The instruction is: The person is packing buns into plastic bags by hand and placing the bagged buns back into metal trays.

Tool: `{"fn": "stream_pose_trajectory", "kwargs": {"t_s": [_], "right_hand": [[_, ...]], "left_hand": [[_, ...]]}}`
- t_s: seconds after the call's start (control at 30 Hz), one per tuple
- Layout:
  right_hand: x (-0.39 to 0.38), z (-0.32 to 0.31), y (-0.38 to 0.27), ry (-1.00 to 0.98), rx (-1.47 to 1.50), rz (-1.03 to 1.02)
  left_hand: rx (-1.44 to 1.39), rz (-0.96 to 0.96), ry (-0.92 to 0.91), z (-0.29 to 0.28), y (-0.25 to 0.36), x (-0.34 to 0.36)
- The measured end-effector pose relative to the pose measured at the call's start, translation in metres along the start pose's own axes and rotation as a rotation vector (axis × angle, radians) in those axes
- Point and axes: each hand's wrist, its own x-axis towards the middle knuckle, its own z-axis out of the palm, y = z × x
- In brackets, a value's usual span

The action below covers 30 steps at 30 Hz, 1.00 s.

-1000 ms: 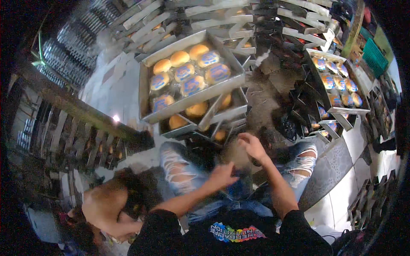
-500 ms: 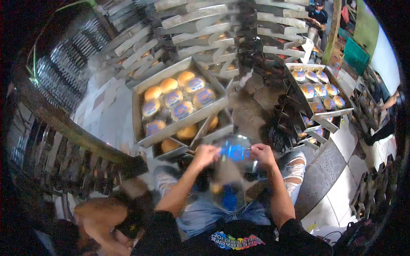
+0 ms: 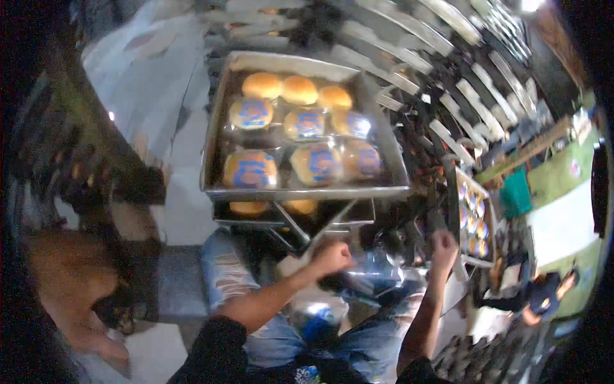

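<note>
Nearest us, over torn blue jeans (image 3: pixel 256 336), lies a clear plastic bag with blue print (image 3: pixel 323 320). Just beyond, a glossy clear plastic sheet (image 3: pixel 374 272) occupies the room between the left hand (image 3: pixel 332 257) and right hand (image 3: pixel 444 249), both with curled fingers; blur keeps us from telling whether either grips it. Past them runs the near edge of a deep grey metal tray (image 3: pixel 307 194), holding three bare golden buns (image 3: pixel 299 91) and six blue-printed wrapped buns (image 3: pixel 304 123). Its right wall stands apart from a second metal tray (image 3: pixel 480 262).

Buns (image 3: pixel 304 124) in an upper tray (image 3: pixel 307 194) above a lower tray (image 3: pixel 366 212), another tray (image 3: pixel 478 262) rightward.
</note>
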Motion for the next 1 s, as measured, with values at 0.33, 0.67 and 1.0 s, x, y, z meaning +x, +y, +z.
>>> {"fn": "stream_pose_trajectory", "kwargs": {"t_s": [0.33,0.67,1.0], "right_hand": [[0.186,0.312,-0.238,-0.511,-0.564,-1.019],[0.223,0.371,-0.257,-0.567,-0.935,-0.778],[0.148,0.164,-0.208,-0.326,-0.315,-0.53]], "left_hand": [[-0.066,0.246,-0.178,0.003,0.003,0.022],[-0.182,0.236,-0.134,0.013,-0.008,0.025],[-0.041,0.216,0.047,0.0,-0.024,0.018]]}}
